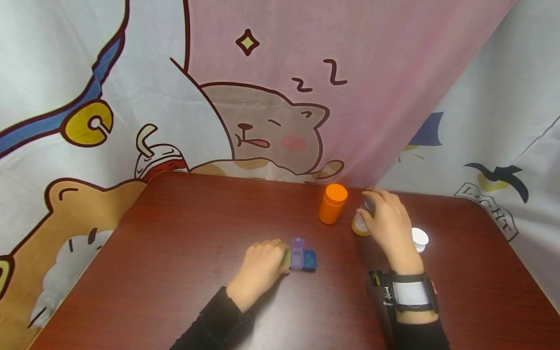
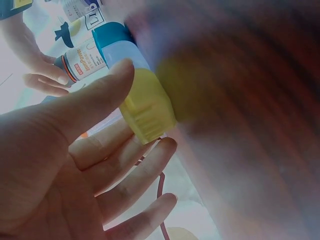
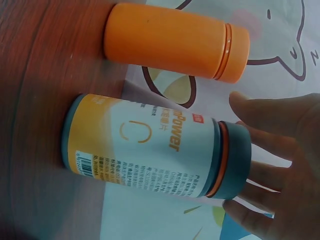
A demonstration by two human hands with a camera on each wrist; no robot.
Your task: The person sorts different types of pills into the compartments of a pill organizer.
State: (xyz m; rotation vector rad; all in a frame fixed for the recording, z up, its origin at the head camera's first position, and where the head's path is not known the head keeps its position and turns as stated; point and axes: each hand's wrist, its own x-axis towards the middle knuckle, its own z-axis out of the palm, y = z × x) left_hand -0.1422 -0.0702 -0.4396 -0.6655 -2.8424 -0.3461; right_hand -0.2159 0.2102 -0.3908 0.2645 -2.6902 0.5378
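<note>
A small pill box with a purple compartment (image 1: 297, 260), a blue compartment (image 1: 309, 260) and a yellow one (image 2: 147, 105) lies on the table; the purple lid (image 1: 298, 243) stands raised. My left hand (image 1: 262, 265) pinches the yellow end between thumb and fingers. Farther right, an upright supplement bottle (image 3: 145, 145) has a yellow and white label and a dark grey-green cap (image 3: 235, 160). Around that cap my right hand (image 1: 389, 221) is spread, its thumb apart from the cap and its fingers partly hidden behind it. An orange bottle (image 1: 333, 204) stands just left of it.
A white container (image 1: 420, 239) stands to the right, partly behind my right forearm. The brown wooden table (image 1: 175, 233) meets a printed cloth (image 1: 271, 126) hanging along its back edge. A band with a device (image 1: 411, 293) is strapped on my right wrist.
</note>
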